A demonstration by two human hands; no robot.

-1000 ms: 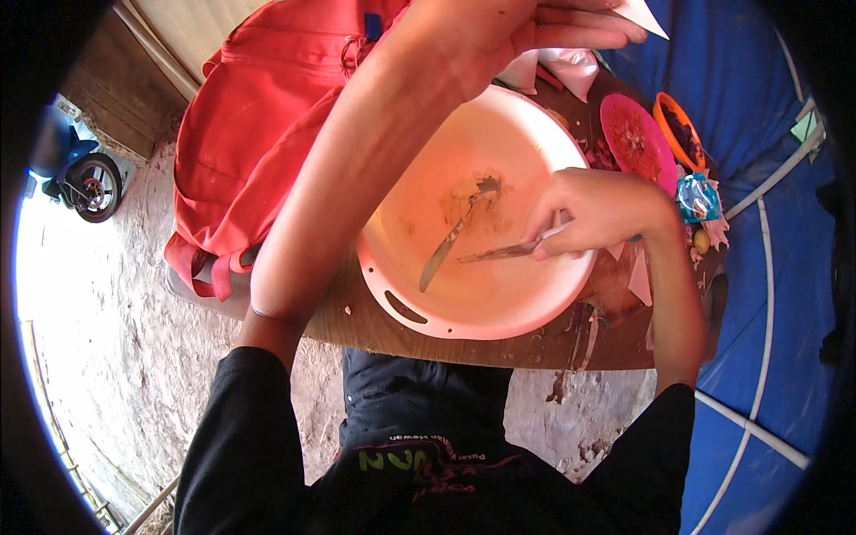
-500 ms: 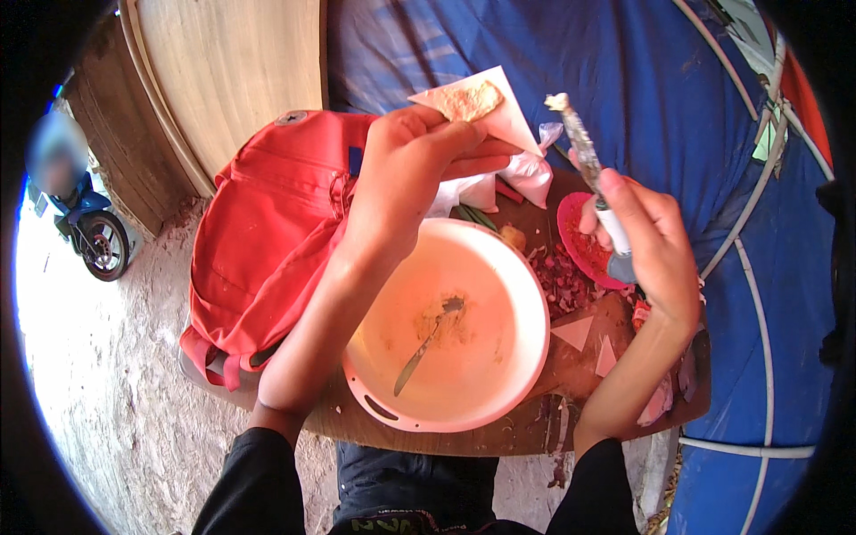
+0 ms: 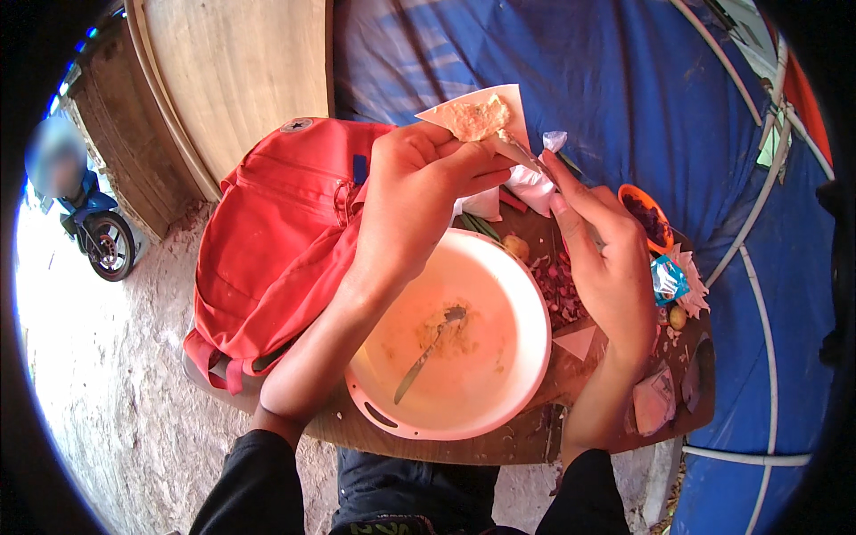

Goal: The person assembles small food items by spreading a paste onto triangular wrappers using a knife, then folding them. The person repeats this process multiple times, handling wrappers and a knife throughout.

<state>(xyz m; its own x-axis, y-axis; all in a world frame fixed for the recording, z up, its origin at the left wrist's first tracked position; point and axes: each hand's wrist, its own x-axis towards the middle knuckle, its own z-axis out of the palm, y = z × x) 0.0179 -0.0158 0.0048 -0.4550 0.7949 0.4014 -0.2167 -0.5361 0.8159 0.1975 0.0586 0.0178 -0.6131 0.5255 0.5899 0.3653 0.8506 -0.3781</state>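
My left hand (image 3: 406,201) pinches a pale triangular wrapper sheet (image 3: 514,100) by its lower edge. A lumpy beige filling (image 3: 477,119) lies spread on the sheet. My right hand (image 3: 608,259) is closed around a knife (image 3: 526,155) with a smeared blade; its tip meets the filling's right side, and my fingers hide the handle. Below both hands stands a wide white basin (image 3: 539,357), its bottom smeared with beige residue. A metal spoon (image 3: 417,367) rests inside it. Another triangular sheet (image 3: 576,342) lies on the table by the basin.
A red backpack (image 3: 276,232) takes up the table's left side. Behind the basin are tied plastic bags (image 3: 532,190). Chopped purple-red pieces (image 3: 560,290), an orange bowl (image 3: 649,214) and a blue packet (image 3: 669,281) are at right. A blue tarp (image 3: 651,107) hangs behind.
My right hand has moved left, bringing the raised knife down to the filling on the sheet. The orange bowl and blue packet have come into sight. My left hand still holds the sheet, slightly lower.
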